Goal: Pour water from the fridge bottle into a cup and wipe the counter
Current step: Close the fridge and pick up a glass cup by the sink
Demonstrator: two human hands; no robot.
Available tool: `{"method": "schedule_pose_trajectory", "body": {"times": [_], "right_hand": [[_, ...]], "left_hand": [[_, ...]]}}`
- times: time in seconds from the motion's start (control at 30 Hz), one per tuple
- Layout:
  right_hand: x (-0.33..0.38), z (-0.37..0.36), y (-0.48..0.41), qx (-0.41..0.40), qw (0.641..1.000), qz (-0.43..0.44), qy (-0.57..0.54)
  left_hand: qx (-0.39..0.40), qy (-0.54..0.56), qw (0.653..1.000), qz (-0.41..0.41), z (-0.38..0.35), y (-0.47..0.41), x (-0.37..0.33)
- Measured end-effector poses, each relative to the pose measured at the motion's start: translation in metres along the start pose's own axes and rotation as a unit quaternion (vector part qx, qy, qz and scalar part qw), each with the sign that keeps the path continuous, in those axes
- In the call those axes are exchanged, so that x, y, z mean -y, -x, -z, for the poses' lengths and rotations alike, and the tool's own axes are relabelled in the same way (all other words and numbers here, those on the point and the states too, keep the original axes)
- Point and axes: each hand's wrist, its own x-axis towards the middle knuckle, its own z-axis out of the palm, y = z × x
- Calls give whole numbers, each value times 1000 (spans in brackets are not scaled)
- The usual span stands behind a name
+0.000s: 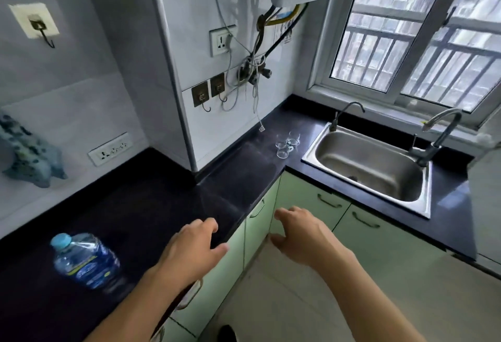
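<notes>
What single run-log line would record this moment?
bottle: upright on counter, capped | cups: by sink | left hand, right hand: empty

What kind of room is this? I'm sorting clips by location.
Most likely a small home kitchen: a stainless steel sink with faucets, a dark countertop over green cabinets, and glass cups.

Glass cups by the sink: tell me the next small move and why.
Probably step toward the glass cups and take one with the right hand. Both hands are empty with fingers spread, the left hand over the counter edge. The capped water bottle already stands on the counter, far from the cups.
</notes>
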Motion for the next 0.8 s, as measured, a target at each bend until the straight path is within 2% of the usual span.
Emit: {"method": "schedule_pose_trajectory", "body": {"times": [0.43, 0.6, 0.8], "right_hand": [[-103, 52, -131, -14, 994, -111, -16], [-149, 50, -173, -17, 991, -116, -61], [-219, 51, -236, -25, 991, -77, -110]], "left_hand": [[36, -1, 994, -102, 14, -225, -69], [38, 27, 994, -99, -3, -288, -98], [31, 27, 998, -48, -32, -355, -135]]}}
